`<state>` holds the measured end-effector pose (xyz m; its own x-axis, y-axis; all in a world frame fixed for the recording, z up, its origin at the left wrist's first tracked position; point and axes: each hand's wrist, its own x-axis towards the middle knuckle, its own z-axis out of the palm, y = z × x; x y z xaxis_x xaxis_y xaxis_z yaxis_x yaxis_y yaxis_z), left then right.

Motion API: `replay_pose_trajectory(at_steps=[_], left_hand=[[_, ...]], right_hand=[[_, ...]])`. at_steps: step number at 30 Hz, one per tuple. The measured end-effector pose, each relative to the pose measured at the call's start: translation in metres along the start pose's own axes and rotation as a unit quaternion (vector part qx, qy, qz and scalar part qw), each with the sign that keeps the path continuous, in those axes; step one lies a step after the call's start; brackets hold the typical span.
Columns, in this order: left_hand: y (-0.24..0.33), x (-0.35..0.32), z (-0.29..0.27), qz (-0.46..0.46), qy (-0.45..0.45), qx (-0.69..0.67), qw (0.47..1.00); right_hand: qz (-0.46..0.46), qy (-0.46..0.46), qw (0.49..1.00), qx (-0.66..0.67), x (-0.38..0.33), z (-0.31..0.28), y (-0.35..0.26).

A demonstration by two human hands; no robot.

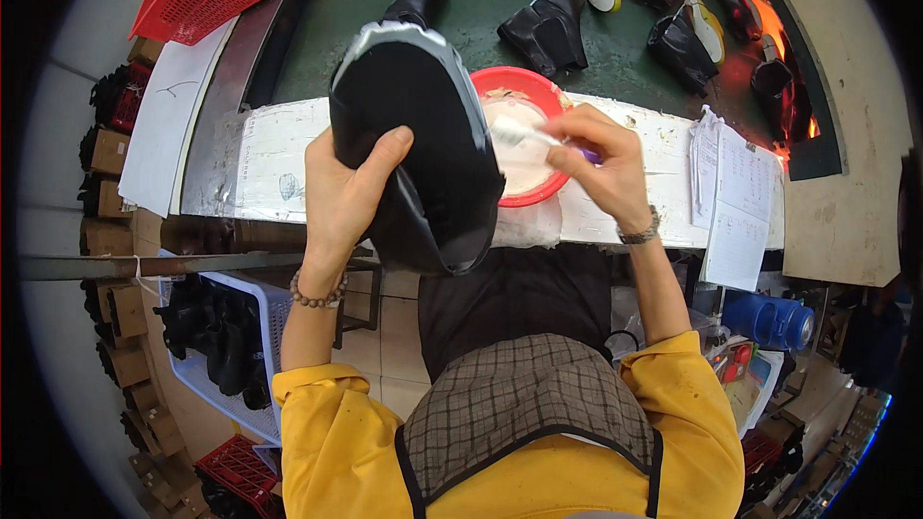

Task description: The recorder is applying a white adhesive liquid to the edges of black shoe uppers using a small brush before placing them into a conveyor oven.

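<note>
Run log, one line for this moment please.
Left hand: holds black boot | Right hand: holds brush over red bowl | Bowl: pale contents | Green surface: more black boots

Left hand (348,183) grips left of red bowl (532,198), thumb extended; right hand (617,156) pinches over bowl's right side, forearms (663,290) bare

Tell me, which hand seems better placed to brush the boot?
Probably the right hand: it holds the brush over the red bowl, close to the black boot, while the left hand grips that boot.
</note>
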<state>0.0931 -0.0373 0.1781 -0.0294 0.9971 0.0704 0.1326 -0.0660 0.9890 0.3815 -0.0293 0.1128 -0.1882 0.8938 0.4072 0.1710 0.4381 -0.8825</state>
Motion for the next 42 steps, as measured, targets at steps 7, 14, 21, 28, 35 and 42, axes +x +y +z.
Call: replay_pose_trajectory(at_steps=[7, 14, 21, 28, 35, 42], left_hand=[[-0.005, 0.007, 0.016, -0.019, -0.072, -0.165, 0.983], [-0.056, -0.04, 0.031, 0.201, -0.163, 0.125, 0.958], [-0.092, -0.051, 0.024, 0.154, -0.031, 0.143, 0.977], [-0.094, -0.049, -0.007, 0.091, -0.011, 0.108, 0.99], [-0.075, -0.049, 0.0, 0.152, -0.011, 0.135, 0.979], [-0.048, -0.05, 0.006, 0.2, -0.111, 0.162, 0.96]], right_hand=[[0.131, 0.133, 0.974, 0.126, 0.021, 0.067, -0.028], [0.151, 0.211, 0.949, 0.178, 0.037, 0.072, -0.037], [0.13, 0.117, 0.973, 0.151, 0.038, 0.055, -0.023], [0.028, -0.018, 0.833, -0.552, 0.02, 0.009, 0.04], [0.023, 0.046, 0.931, -0.361, 0.003, -0.016, -0.012], [-0.059, 0.117, 0.962, -0.238, 0.013, -0.029, -0.017]])
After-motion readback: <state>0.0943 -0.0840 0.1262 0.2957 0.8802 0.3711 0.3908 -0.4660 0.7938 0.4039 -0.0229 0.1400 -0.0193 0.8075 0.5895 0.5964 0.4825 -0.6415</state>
